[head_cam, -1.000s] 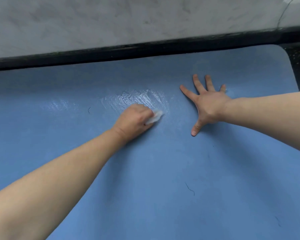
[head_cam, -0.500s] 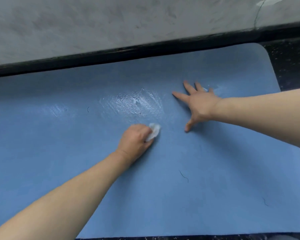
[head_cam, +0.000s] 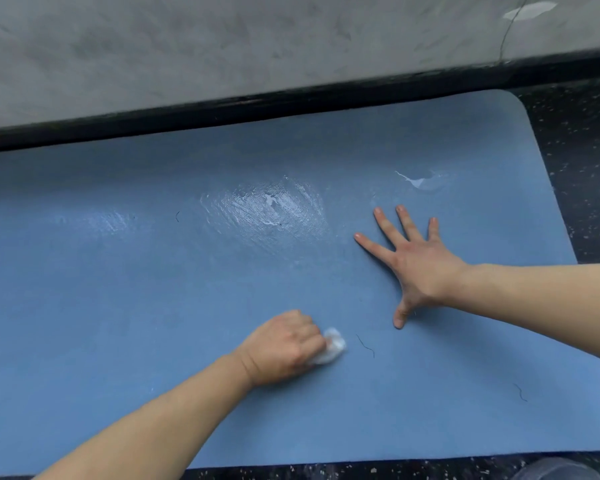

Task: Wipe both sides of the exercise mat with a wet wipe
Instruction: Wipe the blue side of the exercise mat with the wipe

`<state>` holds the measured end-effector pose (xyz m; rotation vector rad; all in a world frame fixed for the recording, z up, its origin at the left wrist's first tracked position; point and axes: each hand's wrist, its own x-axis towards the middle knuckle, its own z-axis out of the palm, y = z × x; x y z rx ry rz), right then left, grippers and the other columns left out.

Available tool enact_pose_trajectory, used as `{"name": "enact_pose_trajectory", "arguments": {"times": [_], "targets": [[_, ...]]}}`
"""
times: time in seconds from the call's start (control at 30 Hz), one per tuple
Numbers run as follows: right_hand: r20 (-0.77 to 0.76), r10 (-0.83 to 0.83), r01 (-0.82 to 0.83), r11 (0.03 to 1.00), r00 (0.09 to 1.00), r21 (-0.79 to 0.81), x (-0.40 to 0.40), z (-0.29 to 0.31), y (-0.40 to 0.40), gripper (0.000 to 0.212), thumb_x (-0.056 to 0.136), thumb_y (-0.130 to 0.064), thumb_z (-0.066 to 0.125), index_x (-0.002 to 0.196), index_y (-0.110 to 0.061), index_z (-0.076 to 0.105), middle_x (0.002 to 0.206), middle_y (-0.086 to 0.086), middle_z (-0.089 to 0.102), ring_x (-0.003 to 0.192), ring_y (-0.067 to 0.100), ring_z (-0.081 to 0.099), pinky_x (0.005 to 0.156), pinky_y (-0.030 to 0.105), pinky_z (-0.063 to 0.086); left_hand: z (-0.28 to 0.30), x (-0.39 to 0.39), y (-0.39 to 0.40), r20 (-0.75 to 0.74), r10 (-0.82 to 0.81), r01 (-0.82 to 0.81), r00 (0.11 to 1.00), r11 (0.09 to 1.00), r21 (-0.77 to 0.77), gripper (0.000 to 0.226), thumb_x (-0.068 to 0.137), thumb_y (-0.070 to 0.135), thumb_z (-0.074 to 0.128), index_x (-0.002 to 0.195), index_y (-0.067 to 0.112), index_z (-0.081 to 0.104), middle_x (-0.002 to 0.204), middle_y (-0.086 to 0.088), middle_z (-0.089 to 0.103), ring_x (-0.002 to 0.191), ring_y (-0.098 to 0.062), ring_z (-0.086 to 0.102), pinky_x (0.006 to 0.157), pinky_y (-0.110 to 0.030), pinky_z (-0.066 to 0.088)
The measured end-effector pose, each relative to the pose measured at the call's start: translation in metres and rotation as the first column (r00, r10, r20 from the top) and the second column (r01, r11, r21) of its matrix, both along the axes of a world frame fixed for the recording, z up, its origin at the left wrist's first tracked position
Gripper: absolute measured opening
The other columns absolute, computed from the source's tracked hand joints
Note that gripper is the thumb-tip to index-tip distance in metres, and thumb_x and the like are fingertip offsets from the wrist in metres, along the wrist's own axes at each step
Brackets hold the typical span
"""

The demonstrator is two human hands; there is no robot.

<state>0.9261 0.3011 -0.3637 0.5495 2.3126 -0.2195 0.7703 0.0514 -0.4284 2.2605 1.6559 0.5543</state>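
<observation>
Kneeling over the exercise mat (head_cam: pixel 118 306), we see it lying flat on a dark speckled floor (head_cam: pixel 582 161), its long axis running from 9 o'clock to 3 o'clock across the view, tilted a little so the right end sits nearer 2 o'clock. That right end shows rounded corners; the left end runs out of frame. Along the mat's far edge, toward 12 o'clock, a black baseboard (head_cam: pixel 291 98) meets a grey marbled wall (head_cam: pixel 222 43).

Our left hand (head_cam: pixel 284 348) comes in from 7 o'clock, fingers curled tight into a fist around a crumpled white wet wipe (head_cam: pixel 331 349), which sticks out at the knuckle side and touches the mat near the middle of the frame, slightly toward 6 o'clock. Our right hand (head_cam: pixel 420 265) enters from 3 o'clock and lies palm down on the mat, fingers straight and spread wide, pointing toward 11 o'clock, with the thumb pointing toward 6 o'clock.

A glossy wet patch (head_cam: pixel 274 209) shines at about 12 o'clock from the wipe, and a fainter sheen (head_cam: pixel 115 220) lies toward 10 o'clock. A small puddle (head_cam: pixel 426 181) sits just beyond the right fingertips. A thin dark hair (head_cam: pixel 366 345) lies just right of the wipe, and another (head_cam: pixel 520 392) toward 4 o'clock.
</observation>
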Motion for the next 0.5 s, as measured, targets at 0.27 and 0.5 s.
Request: {"name": "enact_pose_trajectory", "arguments": {"times": [0.27,0.5], "targets": [[0.015,-0.001,0.001,1.000,1.000,0.007,-0.001,0.002,-0.001,0.173,0.037,-0.085,0.086,0.153,-0.046,-0.037,0.158,0.006,-0.052,0.150,0.044,-0.038,0.117,0.082,0.005,-0.001,0.065,-0.058,0.099,-0.238,0.242,0.966,0.970,-0.034,0.009,0.100,0.014,0.058,0.093,0.012,0.062,0.073,-0.003,0.054,0.066,-0.024,0.046,0.064,-0.035,0.043],[0.006,-0.012,0.012,1.000,1.000,-0.007,0.000,0.004,-0.004,0.172,0.038,-0.085,0.086,0.152,-0.047,-0.036,0.159,0.005,-0.051,0.151,0.044,-0.037,0.117,0.081,0.004,-0.008,0.051,-0.064,0.095,0.235,-0.231,0.967,0.971,-0.059,0.019,0.092,0.023,0.071,0.079,0.014,0.061,0.072,-0.001,0.052,0.064,-0.023,0.045,0.058,-0.034,0.035]]}}
